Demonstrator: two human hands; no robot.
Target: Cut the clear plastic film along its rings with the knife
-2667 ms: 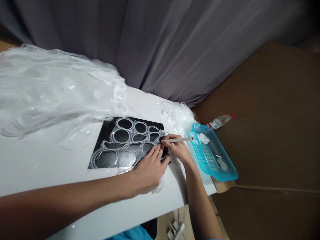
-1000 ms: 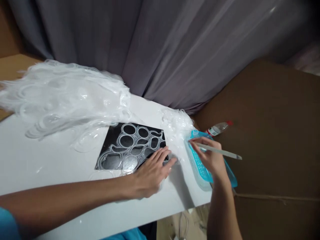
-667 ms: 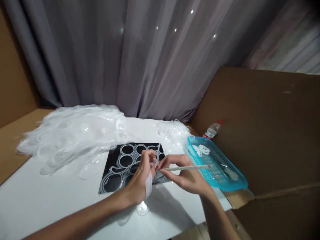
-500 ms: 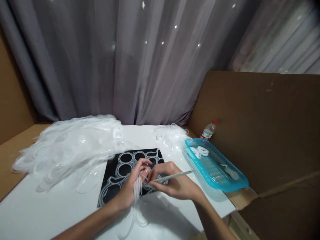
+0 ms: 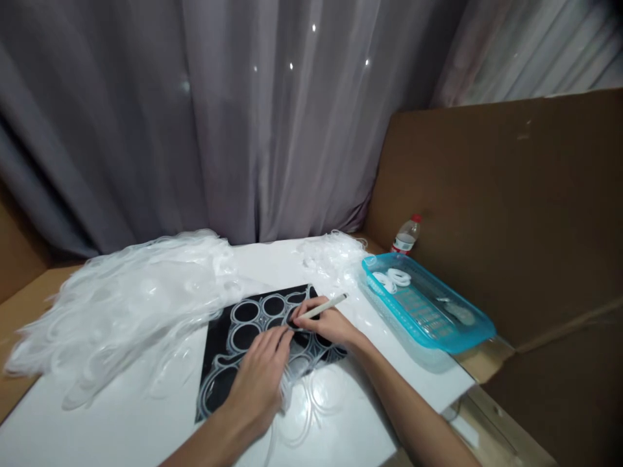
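A clear plastic sheet of joined rings (image 5: 263,324) lies flat on a black mat (image 5: 217,363) near the middle of the white table (image 5: 97,434), its front edge hanging past the mat toward the person. The left hand (image 5: 260,383) presses palm-down on this sheet, fingers together and stretched out flat, fingertips pointing at the rings in the middle. Just beyond those fingertips the right hand (image 5: 324,322) is closed in a writing grip around a thin pale stick tool (image 5: 321,308); the tool's tip touches the sheet at a ring near the mat's centre, and its other end slants up and to the right. The two hands nearly meet.

To the left of the mat a large heap of clear plastic sheets (image 5: 121,305) spreads over the table. A smaller pile of clear scraps (image 5: 331,253) sits behind the mat toward the right. Farther right, at the table's edge, stands a blue plastic basket (image 5: 467,331) with a few white rings (image 5: 394,279) in its far end. A water bottle (image 5: 406,235) with a red cap stands behind the basket against a brown cardboard wall (image 5: 511,207). Grey curtains (image 5: 219,117) hang behind the table.
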